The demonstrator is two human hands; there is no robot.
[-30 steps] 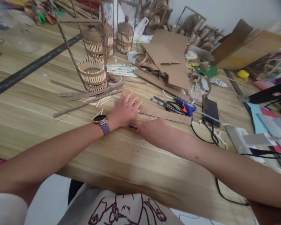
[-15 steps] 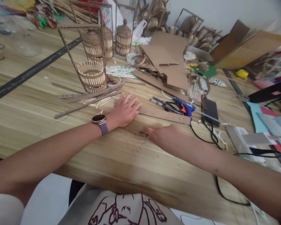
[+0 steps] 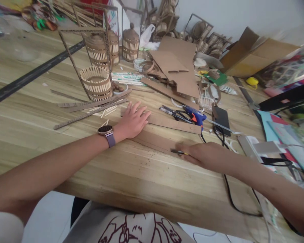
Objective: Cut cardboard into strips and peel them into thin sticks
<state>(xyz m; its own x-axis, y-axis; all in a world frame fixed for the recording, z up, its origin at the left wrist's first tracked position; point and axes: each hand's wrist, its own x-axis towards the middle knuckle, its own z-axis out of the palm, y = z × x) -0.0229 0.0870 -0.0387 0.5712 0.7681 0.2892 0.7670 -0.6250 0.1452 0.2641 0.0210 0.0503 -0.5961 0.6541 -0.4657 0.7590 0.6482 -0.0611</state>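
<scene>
My left hand (image 3: 134, 120) lies flat with fingers spread, pressing on a cardboard strip (image 3: 154, 141) on the wooden table. Closed around a utility knife (image 3: 177, 152), my right hand (image 3: 205, 153) is at the strip's right end, the blade pointing left along its near edge. Another cardboard piece (image 3: 174, 124) lies just beyond, partly under my left fingers. A blue hot glue gun (image 3: 196, 114) and black-handled scissors (image 3: 176, 113) rest behind that piece. Left of my left hand are short wooden sticks (image 3: 108, 110) and thin cardboard strips (image 3: 78, 116).
An open slatted basket (image 3: 96, 86) in a tall frame stands back left, with lidded ones (image 3: 130, 42) behind. Large cardboard sheets (image 3: 177, 60) lie at the back centre. A phone (image 3: 221, 119), a black cable (image 3: 228, 192) and a cardboard box (image 3: 258, 55) are at the right.
My right hand has moved right with the utility knife along the cardboard strip, exposing more of it. My left hand stays pressed down. The whole view has shifted slightly.
</scene>
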